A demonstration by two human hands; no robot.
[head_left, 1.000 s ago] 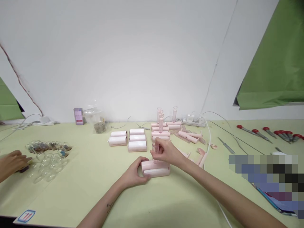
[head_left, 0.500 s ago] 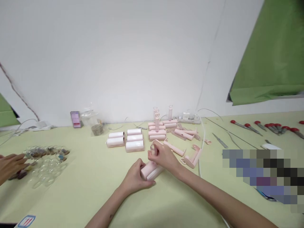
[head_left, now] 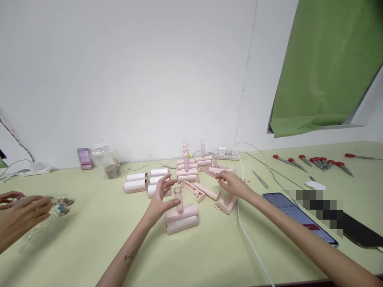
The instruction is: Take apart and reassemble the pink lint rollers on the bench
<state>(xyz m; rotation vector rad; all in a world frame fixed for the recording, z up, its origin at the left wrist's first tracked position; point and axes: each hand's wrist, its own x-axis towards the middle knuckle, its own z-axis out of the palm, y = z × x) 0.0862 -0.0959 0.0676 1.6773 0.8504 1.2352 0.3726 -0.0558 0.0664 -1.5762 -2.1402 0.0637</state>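
Left fingers [head_left: 167, 184] wide, roller [head_left: 181, 220] beside them, right fingers [head_left: 223, 175] by pink parts [head_left: 213, 170], grip unclear

In front of the near pink roller [head_left: 181, 220] and to its left, the tabletop [head_left: 167, 259] gives a hand room to pass, as far as the other person's 2 hands [head_left: 28, 211]. Above it, its upright handle [head_left: 178, 195] and the left hand [head_left: 158, 204] close by bar the way. Behind it to the left lie 5 white rolls [head_left: 134, 185], straight behind stand more upright handles [head_left: 186, 159], and to its right loose pink parts [head_left: 209, 191], the right hand [head_left: 235, 184] and a white cable [head_left: 238, 217] block a low sweep.
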